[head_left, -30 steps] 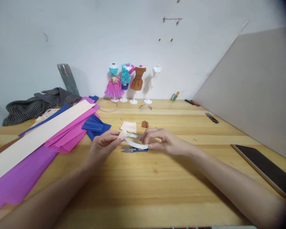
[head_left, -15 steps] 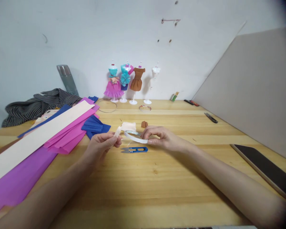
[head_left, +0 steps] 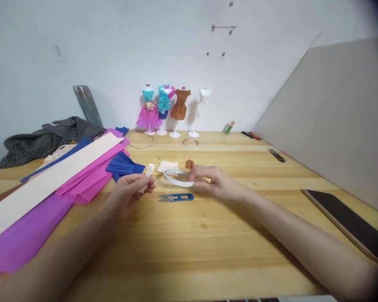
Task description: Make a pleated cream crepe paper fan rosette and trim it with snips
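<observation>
Pinched in my left hand (head_left: 135, 186) is a narrow pale strip of crepe paper (head_left: 150, 170), its upper end poking above the fingers. My right hand (head_left: 209, 180) grips the right side of a roll of white tape (head_left: 179, 181), tilted just above the table. Below the roll lie blue thread snips (head_left: 176, 197), blades pointing left. Behind it rest a pale piece of crepe paper (head_left: 168, 166) and a small brown piece of paper (head_left: 189, 163).
Crepe paper sheets (head_left: 50, 180) and a pleated blue piece (head_left: 124, 165) cover the left side. Small dress forms (head_left: 180, 105) in paper dresses stand by the wall. A bottle (head_left: 87, 105) and striped cloth (head_left: 50, 136) sit back left. On the right lie a dark tablet-like slab (head_left: 346, 222) and a cutter (head_left: 276, 155).
My left hand has drawn left with the pale strip, widening the gap to the tape roll. The right hand still holds the roll, which now sits a little lower and flatter.
</observation>
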Motion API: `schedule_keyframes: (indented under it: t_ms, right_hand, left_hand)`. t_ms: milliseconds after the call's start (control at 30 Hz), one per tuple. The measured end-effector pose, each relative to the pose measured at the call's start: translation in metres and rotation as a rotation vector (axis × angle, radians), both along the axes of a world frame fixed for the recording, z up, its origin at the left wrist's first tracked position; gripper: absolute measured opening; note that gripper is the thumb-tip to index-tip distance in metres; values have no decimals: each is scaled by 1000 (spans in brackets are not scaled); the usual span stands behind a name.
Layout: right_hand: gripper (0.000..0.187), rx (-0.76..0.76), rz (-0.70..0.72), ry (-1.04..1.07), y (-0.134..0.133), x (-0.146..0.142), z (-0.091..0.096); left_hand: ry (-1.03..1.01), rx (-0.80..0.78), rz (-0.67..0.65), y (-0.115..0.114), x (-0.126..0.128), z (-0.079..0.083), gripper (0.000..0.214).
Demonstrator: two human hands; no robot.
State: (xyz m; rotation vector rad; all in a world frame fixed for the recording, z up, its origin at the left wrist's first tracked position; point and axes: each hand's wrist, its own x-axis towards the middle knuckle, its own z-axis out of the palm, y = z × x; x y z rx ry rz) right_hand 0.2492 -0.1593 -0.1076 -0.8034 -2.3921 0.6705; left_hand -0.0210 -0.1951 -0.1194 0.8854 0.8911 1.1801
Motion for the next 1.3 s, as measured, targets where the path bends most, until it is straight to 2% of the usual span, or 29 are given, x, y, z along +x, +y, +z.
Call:
schedule_keyframes:
  t_ms: [200,367,500,633,867,1100,1300]
  right_hand:
    - [11,-35,-43,13,-6,-2,7]
    - [12,109,-44,-25,-9,-6,6]
    - [16,189,22,-83,-10,-10,-2]
    - [19,177,105,-103,-9,-13,-7]
    - [15,-48,119,-24,-2,-13,-15]
    - [21,-534,145,66,0,-9,-20]
    - [15,-588,137,51,-2,-8,-16]
  left_hand:
    - [30,17,33,5,-4,-6,23]
    - [17,26,84,5,-3,-6,23]
    - [-23,18,87,7,-4,-3,23]
    - [-81,9,75,7,-6,-1,22]
    - [-111,-33,64,7,-6,0,20]
    - [-74,-84,-13,4,-4,-2,21]
    - [-25,-74,-126,-1,1,-5,17]
